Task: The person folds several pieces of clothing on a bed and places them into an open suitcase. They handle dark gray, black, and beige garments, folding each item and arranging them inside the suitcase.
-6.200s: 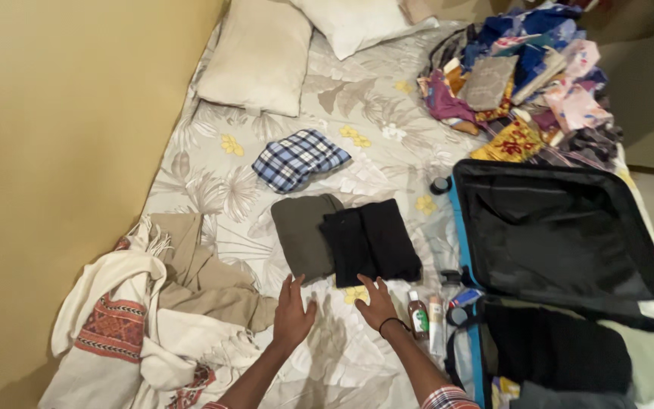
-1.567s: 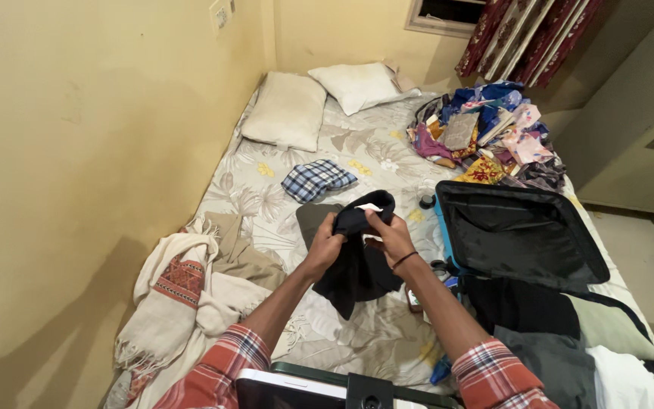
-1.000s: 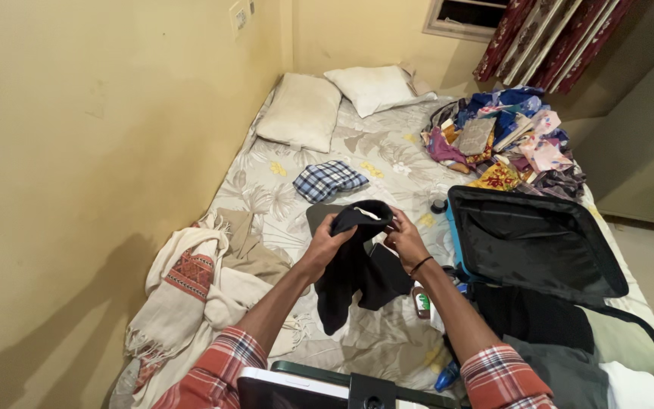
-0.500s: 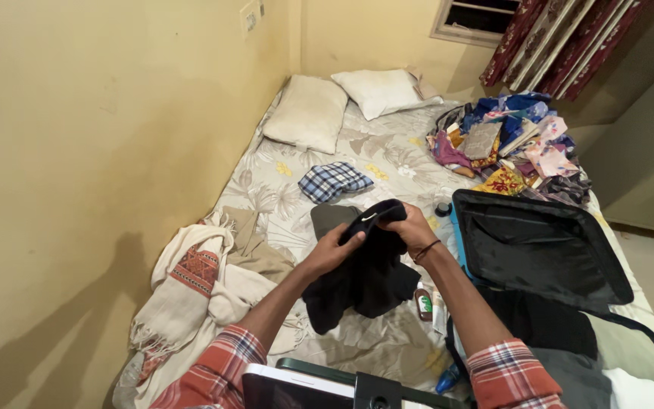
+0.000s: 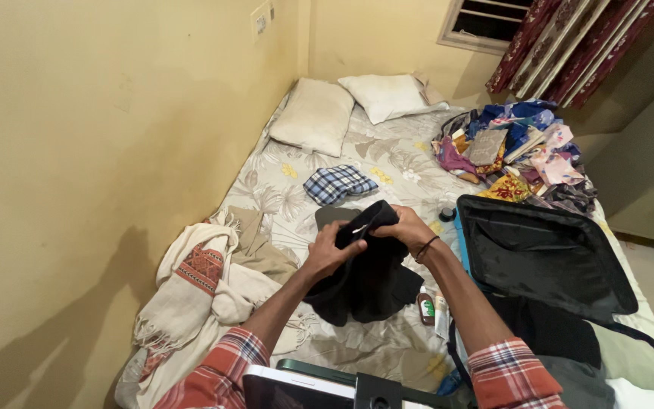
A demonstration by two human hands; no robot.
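I hold a black garment up over the bed with both hands. My left hand grips its upper left edge, and my right hand grips the top, where a small white tag shows. The cloth hangs down loosely below my hands. Behind it, a folded grey garment lies flat on the floral bedsheet. A folded blue checked cloth lies farther back.
An open black suitcase lies at the right. A heap of colourful clothes is at the back right, two pillows at the head. A cream shawl lies left. Small bottles stand beside the suitcase. Yellow wall at left.
The black garment, flat on the bed at first, is now lifted in both hands; in the last second the hands bunched it and shifted grip along its top edge.
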